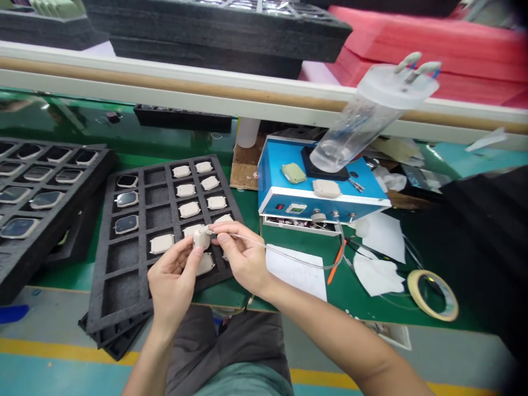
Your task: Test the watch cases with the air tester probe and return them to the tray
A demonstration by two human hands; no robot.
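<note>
My left hand (pixel 171 278) pinches a small beige watch case (pixel 201 238) between thumb and fingers, above a black foam tray (pixel 119 319). Against the case's upper right side, my right hand (pixel 246 258) grips the end of a thin grey tube (pixel 295 260); its tip is mostly covered by my fingers. The tube curves back to the front of a blue box-shaped machine (pixel 272 162). Below my hands, the tray's right columns hold several beige watch cases (pixel 189 209), and its left column has dark-faced ones (pixel 126 224).
More trays of dark-faced watch cases (pixel 18 227) stand at left. A clear cylinder (pixel 350 132), a green case (pixel 294 173) and a beige case (pixel 327 188) sit on the machine. Paper (pixel 297 275), an orange stick (pixel 336 264) and a tape roll (pixel 412 283) lie right. A shelf rail (pixel 231 91) crosses behind.
</note>
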